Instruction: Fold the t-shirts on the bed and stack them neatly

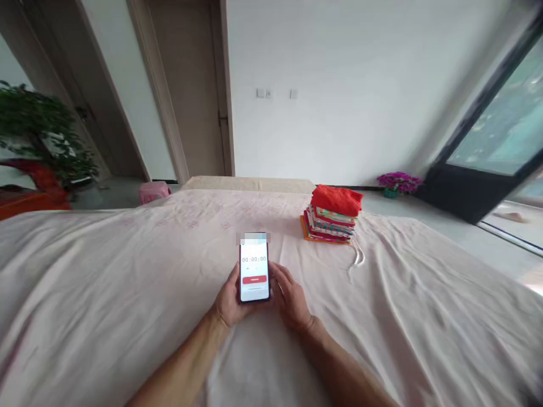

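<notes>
The dark-edged, rectangular, lit-screen smartphone lies at the frame's lower centre, long axis near-vertical, clasped by the left hand, with the right hand curled beside its right edge, grip indeterminable.

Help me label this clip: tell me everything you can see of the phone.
The phone is a slim, dark-edged rectangle, its lit, mostly white screen facing the camera. It reads 00:00:00 above a red button; the top strip is pixelated. The case material is unclear. Held in portrait, it shows against the pale cloth. The left hand grips its lower left side; the right hand is at its right edge, contact unclear.
</notes>
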Tool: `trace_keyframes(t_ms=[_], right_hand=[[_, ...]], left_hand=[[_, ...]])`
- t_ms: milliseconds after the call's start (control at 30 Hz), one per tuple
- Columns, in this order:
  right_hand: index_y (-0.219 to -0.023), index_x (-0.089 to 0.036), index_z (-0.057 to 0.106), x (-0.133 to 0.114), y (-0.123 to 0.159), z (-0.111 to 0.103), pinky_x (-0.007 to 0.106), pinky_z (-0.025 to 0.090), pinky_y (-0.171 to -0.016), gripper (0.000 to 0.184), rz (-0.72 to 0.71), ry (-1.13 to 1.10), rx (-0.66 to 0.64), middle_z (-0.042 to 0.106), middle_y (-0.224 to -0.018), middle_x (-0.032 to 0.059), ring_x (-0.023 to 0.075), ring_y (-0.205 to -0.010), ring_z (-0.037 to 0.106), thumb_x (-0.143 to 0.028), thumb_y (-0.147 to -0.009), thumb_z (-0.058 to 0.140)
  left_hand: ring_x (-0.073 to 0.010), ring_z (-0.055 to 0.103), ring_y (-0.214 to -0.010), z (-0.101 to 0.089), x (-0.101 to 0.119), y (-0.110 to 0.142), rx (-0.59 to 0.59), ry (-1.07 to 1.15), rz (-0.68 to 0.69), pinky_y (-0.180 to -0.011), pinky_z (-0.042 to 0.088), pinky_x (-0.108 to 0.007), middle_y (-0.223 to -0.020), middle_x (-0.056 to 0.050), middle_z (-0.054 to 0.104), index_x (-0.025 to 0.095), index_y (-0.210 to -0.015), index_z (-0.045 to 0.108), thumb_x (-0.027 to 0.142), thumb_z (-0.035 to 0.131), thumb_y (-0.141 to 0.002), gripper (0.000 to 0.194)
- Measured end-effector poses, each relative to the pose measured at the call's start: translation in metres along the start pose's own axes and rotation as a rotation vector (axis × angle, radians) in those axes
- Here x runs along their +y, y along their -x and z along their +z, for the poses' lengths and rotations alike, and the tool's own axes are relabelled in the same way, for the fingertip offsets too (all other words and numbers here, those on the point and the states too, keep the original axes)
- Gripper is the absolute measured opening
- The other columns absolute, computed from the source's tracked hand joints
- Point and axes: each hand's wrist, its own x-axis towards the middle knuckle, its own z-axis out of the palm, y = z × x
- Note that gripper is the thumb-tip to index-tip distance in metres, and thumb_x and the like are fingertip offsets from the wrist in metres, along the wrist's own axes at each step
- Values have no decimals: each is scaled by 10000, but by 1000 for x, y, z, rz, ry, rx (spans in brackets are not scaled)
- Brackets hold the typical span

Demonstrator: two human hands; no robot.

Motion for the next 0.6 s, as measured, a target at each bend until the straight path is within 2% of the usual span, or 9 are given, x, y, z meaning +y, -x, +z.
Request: trace_keyframes(t_ms=[300, 600], right_hand=[[-1485, -293, 424, -1, 2, -1, 352, 509, -1039, 476, 4, 17, -3, 556, -1393, 89, 209, -1239, 582, -225, -1017, 375], [-1477, -289, 434, -5, 0, -2, 348, 508, -1037, 469, 0, 19, 7, 561, -1385, 88, 207, -1229, 587, -224, -1016, 378]], left_hand=[[-394, 632, -1130, -5, -1, -1, -36, 45, -8, -968, 442, -642, -1203, -199, 691, 132, -1436, 477, 580, 509, -915, 688], [-392, 621, -1157, -8, -1, -2, -92, 71, -14, -970, 447, -630, -1226, -200, 682, 137, -1439, 480, 569, 498, -925, 672]])
